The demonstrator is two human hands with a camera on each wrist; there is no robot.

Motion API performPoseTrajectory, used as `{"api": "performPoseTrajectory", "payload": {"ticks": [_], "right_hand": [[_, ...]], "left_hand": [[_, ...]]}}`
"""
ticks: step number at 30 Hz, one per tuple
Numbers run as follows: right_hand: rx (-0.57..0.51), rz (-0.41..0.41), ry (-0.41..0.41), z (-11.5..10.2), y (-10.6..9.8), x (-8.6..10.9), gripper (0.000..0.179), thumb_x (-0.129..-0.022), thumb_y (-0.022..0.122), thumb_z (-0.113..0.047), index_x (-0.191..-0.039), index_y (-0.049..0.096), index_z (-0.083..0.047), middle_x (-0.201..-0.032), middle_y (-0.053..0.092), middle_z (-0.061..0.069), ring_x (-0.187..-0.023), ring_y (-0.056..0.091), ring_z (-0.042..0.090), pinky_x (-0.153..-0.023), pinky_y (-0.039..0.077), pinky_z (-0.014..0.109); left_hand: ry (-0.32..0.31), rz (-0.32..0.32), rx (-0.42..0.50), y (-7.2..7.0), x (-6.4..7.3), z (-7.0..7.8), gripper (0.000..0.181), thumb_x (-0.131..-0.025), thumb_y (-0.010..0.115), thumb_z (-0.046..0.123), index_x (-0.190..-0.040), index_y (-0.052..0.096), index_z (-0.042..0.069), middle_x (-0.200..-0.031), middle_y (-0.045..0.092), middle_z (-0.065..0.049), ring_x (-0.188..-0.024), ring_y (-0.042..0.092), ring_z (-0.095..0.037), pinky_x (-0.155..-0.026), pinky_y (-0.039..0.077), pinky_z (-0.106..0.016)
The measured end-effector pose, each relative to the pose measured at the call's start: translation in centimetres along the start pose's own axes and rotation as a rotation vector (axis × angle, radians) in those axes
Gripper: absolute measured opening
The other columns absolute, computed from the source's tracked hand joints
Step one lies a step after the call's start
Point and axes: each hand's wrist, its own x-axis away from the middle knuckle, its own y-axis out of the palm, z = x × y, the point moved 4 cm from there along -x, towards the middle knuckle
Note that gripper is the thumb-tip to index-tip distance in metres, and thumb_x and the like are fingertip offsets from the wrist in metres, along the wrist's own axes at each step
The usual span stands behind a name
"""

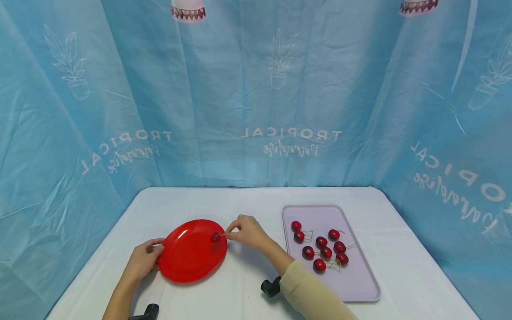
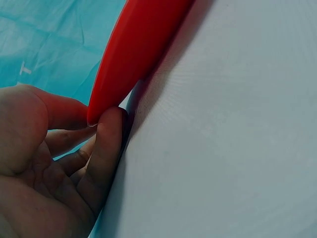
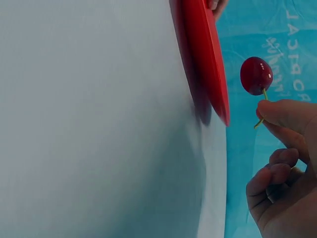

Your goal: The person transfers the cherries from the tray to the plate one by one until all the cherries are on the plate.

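A round red plate (image 1: 190,258) lies on the white table, left of the middle. My left hand (image 1: 144,259) holds its left rim; in the left wrist view the thumb sits over the rim of the plate (image 2: 133,54) and a finger lies under it. My right hand (image 1: 248,231) pinches a dark red cherry (image 1: 215,237) by its stem at the plate's right edge. The right wrist view shows the cherry (image 3: 256,76) hanging free of the plate (image 3: 205,54), its thin green stem (image 3: 265,93) between thumb and finger.
To the right, a pale lilac tray (image 1: 354,291) carries several dark red cherries (image 1: 326,253), some with stems. Black wrist mounts (image 1: 270,287) show near both forearms. Blue printed curtain (image 1: 256,98) surrounds the table (image 1: 240,293) at the back and sides.
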Motion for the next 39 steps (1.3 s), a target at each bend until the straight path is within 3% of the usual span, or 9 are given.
{"api": "performPoseTrajectory", "payload": {"ticks": [19, 29, 39], "right_hand": [[-0.121, -0.057, 0.069, -2.9, 4.3, -1.0, 0.008, -0.082, 0.076, -0.021, -0.089, 0.077, -0.021, -0.083, 0.057, -0.012, -0.082, 0.051, 0.008, -0.057, 0.05, 0.021], [-0.026, -0.055, 0.065, -4.0, 5.4, -1.2, 0.009, -0.081, 0.077, -0.023, -0.09, 0.078, -0.023, -0.08, 0.058, -0.016, -0.084, 0.05, 0.006, -0.057, 0.048, 0.018], [0.092, -0.077, 0.041, -4.2, 6.2, -1.1, 0.01, -0.081, 0.077, -0.024, -0.091, 0.079, -0.025, -0.067, 0.06, -0.021, -0.073, 0.051, 0.002, -0.054, 0.046, 0.016]], "left_hand": [[-0.033, -0.002, -0.004, -0.1, -0.1, -0.6, 0.043, -0.098, 0.052, 0.019, -0.133, 0.047, -0.006, -0.113, 0.059, -0.028, -0.077, 0.064, -0.021, -0.063, 0.056, -0.031], [-0.036, 0.002, -0.001, 0.0, 0.1, -0.1, 0.043, -0.097, 0.052, 0.017, -0.133, 0.046, -0.007, -0.11, 0.059, -0.027, -0.074, 0.063, -0.021, -0.061, 0.056, -0.031], [-0.014, -0.002, -0.013, 0.0, -0.4, 0.1, 0.043, -0.098, 0.051, 0.018, -0.132, 0.047, -0.007, -0.109, 0.061, -0.026, -0.074, 0.063, -0.02, -0.061, 0.056, -0.03]]}}
